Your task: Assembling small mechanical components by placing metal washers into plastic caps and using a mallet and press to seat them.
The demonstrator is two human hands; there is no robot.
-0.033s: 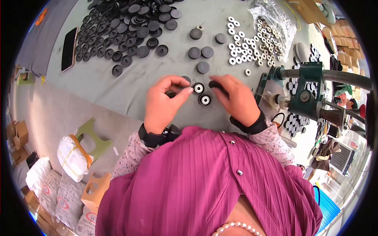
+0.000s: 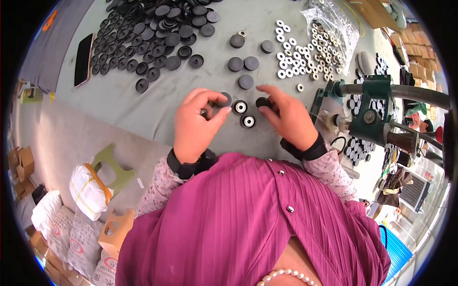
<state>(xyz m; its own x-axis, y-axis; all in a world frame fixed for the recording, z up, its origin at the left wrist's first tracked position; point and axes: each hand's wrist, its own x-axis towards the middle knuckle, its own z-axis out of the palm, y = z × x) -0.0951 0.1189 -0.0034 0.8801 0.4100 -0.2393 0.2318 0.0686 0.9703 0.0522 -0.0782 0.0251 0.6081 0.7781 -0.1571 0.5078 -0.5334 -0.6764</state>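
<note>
My left hand (image 2: 196, 121) is curled, with thumb and index finger bent toward each other. A black round cap (image 2: 226, 99) shows at its fingertips, and something dark sits partly hidden inside its curl. My right hand (image 2: 288, 114) pinches another black round cap (image 2: 262, 102) between thumb and fingers. Between the hands, two black caps lie open side up on the table, each with a silver ring bearing in it: the upper bearing (image 2: 240, 107) and the lower bearing (image 2: 248, 121). Just beyond them lies a dark cap (image 2: 245, 81), flat side up.
Many black caps (image 2: 157, 47) are heaped at the far left, beside a phone (image 2: 84, 59). Loose bearings (image 2: 296, 59) spread near a clear plastic bag (image 2: 341, 28) at the far right. A green metal press (image 2: 374, 114) stands close to my right hand.
My right fingers have shifted slightly right and opened a little, showing more of the cap they pinch. My left hand has drawn slightly left. The two bearings stay almost in place.
</note>
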